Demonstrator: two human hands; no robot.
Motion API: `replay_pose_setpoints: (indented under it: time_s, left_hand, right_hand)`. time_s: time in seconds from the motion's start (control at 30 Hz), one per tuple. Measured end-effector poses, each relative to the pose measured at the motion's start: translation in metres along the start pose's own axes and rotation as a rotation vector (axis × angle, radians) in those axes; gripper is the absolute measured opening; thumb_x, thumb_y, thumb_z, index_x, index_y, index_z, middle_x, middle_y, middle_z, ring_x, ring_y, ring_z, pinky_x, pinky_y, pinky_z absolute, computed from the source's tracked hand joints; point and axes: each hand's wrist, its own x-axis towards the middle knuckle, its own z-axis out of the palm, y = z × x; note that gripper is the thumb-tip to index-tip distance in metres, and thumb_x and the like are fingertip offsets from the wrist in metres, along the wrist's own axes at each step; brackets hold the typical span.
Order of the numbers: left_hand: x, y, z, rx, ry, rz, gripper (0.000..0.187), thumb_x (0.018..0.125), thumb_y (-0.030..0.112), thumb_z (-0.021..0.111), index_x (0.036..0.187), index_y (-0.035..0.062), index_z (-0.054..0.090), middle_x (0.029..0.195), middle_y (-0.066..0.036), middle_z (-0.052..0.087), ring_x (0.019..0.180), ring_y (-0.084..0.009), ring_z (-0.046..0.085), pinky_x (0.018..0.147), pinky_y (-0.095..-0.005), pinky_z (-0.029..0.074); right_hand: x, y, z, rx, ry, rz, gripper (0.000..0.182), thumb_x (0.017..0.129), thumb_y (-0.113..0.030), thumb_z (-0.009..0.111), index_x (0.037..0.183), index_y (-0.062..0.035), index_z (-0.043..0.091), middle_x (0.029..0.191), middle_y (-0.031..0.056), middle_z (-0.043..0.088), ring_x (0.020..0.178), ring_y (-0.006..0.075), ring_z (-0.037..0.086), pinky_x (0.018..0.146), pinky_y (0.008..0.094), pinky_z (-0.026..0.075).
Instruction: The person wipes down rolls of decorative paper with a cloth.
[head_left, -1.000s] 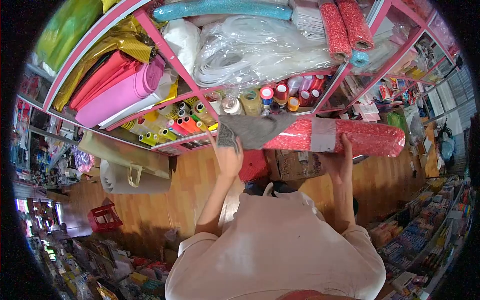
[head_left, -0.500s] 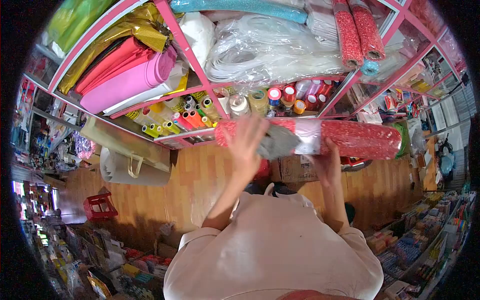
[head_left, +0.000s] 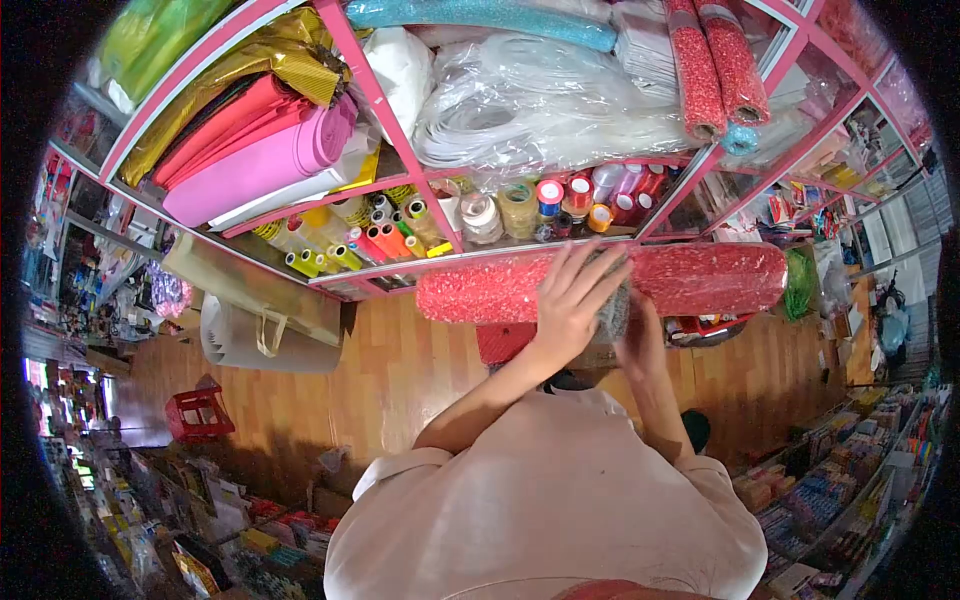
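Observation:
A long red glittery roll (head_left: 480, 290) in clear wrap lies crosswise in front of me, below the shelf front. My left hand (head_left: 572, 305) rests on its middle, fingers stretched over the surface, with a grey cloth (head_left: 614, 312) under and beside the fingers. From below, my right hand (head_left: 640, 335) supports the roll just right of the cloth; its fingers are partly hidden behind the roll and cloth.
Pink-framed shelves hold a pink roll (head_left: 255, 165), plastic-wrapped white strips (head_left: 540, 110), two red rolls (head_left: 735, 65) and several ribbon spools (head_left: 550, 197). A red stool (head_left: 200, 412) stands on the wood floor (head_left: 370, 390) to the left. Shelves of packaged goods (head_left: 820, 480) lie behind right.
My left hand has moved right along the roll with the grey cloth, which now covers the pale label. The roll has shifted slightly left, and my right hand has slid slightly left and down.

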Motion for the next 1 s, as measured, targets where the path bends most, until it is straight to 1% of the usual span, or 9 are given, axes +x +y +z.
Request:
replay_pose_setpoints:
  time_s: [0.13, 0.17, 0.37, 0.67, 0.73, 0.77, 0.83, 0.97, 1.0]
  left_hand:
    - [-0.005, -0.041, -0.026, 0.214, 0.022, -0.051, 0.053, 0.062, -0.009, 0.047, 0.110, 0.0090, 0.064, 0.122, -0.007, 0.057, 0.115, -0.0310, 0.050, 0.102, -0.0513, 0.032]
    - [-0.012, -0.057, -0.034, 0.237, 0.014, -0.142, 0.056, 0.060, -0.011, 0.046, 0.109, 0.0084, 0.065, 0.119, -0.008, 0.059, 0.113, -0.0321, 0.050, 0.103, -0.0519, 0.031]
    - [-0.067, -0.151, -0.056, 0.053, -0.021, -0.465, 0.057, 0.060, -0.014, 0.045, 0.110, 0.0059, 0.062, 0.113, -0.015, 0.060, 0.109, -0.0368, 0.052, 0.099, -0.0438, 0.036]
    - [-0.160, -0.140, -0.070, 0.007, -0.190, -0.620, 0.053, 0.061, -0.012, 0.044, 0.109, 0.0045, 0.062, 0.109, -0.017, 0.061, 0.105, -0.0346, 0.056, 0.090, -0.0389, 0.045]
    - [-0.179, -0.133, -0.073, 0.019, -0.258, -0.686, 0.052, 0.062, -0.011, 0.043, 0.107, 0.0046, 0.063, 0.108, -0.017, 0.062, 0.104, -0.0346, 0.056, 0.089, -0.0387, 0.046]
    - [-0.191, -0.130, -0.075, 0.027, -0.233, -0.695, 0.052, 0.062, -0.011, 0.043, 0.107, 0.0046, 0.063, 0.108, -0.017, 0.062, 0.104, -0.0346, 0.056, 0.089, -0.0387, 0.046]
    - [-0.212, -0.125, -0.079, 0.069, -0.227, -0.759, 0.049, 0.063, -0.010, 0.043, 0.105, 0.0045, 0.063, 0.105, -0.017, 0.062, 0.103, -0.0350, 0.056, 0.088, -0.0390, 0.046]
    - [-0.245, -0.111, -0.098, 0.072, -0.135, -0.867, 0.045, 0.064, -0.010, 0.044, 0.103, 0.0019, 0.063, 0.102, -0.018, 0.063, 0.099, -0.0358, 0.058, 0.086, -0.0385, 0.046]
    - [-0.256, -0.110, -0.101, 0.080, -0.112, -0.882, 0.045, 0.064, -0.010, 0.044, 0.103, 0.0019, 0.063, 0.102, -0.018, 0.063, 0.099, -0.0358, 0.058, 0.086, -0.0385, 0.046]
  right_hand:
    - [-0.004, -0.025, -0.012, 0.101, 0.109, 0.004, 0.037, 0.087, -0.024, 0.056, 0.118, -0.0041, 0.051, 0.114, 0.0078, 0.057, 0.112, 0.0240, 0.051, 0.096, 0.0437, 0.042]
    - [-0.008, -0.033, -0.015, 0.020, 0.166, -0.021, 0.048, 0.083, -0.026, 0.060, 0.124, -0.0057, 0.047, 0.123, 0.0090, 0.052, 0.117, 0.0266, 0.047, 0.100, 0.0483, 0.038]
    - [-0.016, -0.068, -0.027, -0.140, 0.066, -0.314, 0.060, 0.077, -0.018, 0.068, 0.129, -0.0090, 0.039, 0.123, 0.0085, 0.050, 0.114, 0.0251, 0.049, 0.095, 0.0446, 0.042]
    - [0.044, -0.113, 0.039, -0.394, 0.006, -0.605, 0.068, 0.074, -0.020, 0.071, 0.131, -0.0062, 0.037, 0.123, 0.0112, 0.049, 0.112, 0.0253, 0.050, 0.094, 0.0399, 0.040]
    - [0.067, -0.123, 0.069, -1.078, -0.040, -0.700, 0.063, 0.072, -0.022, 0.074, 0.124, -0.0036, 0.045, 0.114, 0.0109, 0.054, 0.106, 0.0251, 0.053, 0.092, 0.0391, 0.041]
    - [0.081, -0.124, 0.088, -1.081, -0.069, -0.700, 0.063, 0.072, -0.022, 0.074, 0.124, -0.0036, 0.045, 0.114, 0.0109, 0.054, 0.106, 0.0251, 0.053, 0.092, 0.0391, 0.041]
    - [0.112, -0.119, 0.128, -1.415, -0.482, -0.982, 0.060, 0.069, -0.024, 0.077, 0.118, -0.0012, 0.050, 0.106, 0.0128, 0.057, 0.098, 0.0247, 0.057, 0.088, 0.0361, 0.043]
    - [0.182, -0.108, 0.179, -1.821, -0.373, -0.959, 0.061, 0.067, -0.024, 0.076, 0.118, -0.0029, 0.051, 0.105, 0.0160, 0.057, 0.096, 0.0288, 0.058, 0.086, 0.0365, 0.046]
    - [0.208, -0.106, 0.183, -1.873, -0.399, -1.121, 0.062, 0.066, -0.025, 0.076, 0.119, -0.0041, 0.052, 0.105, 0.0172, 0.057, 0.096, 0.0323, 0.058, 0.085, 0.0383, 0.047]
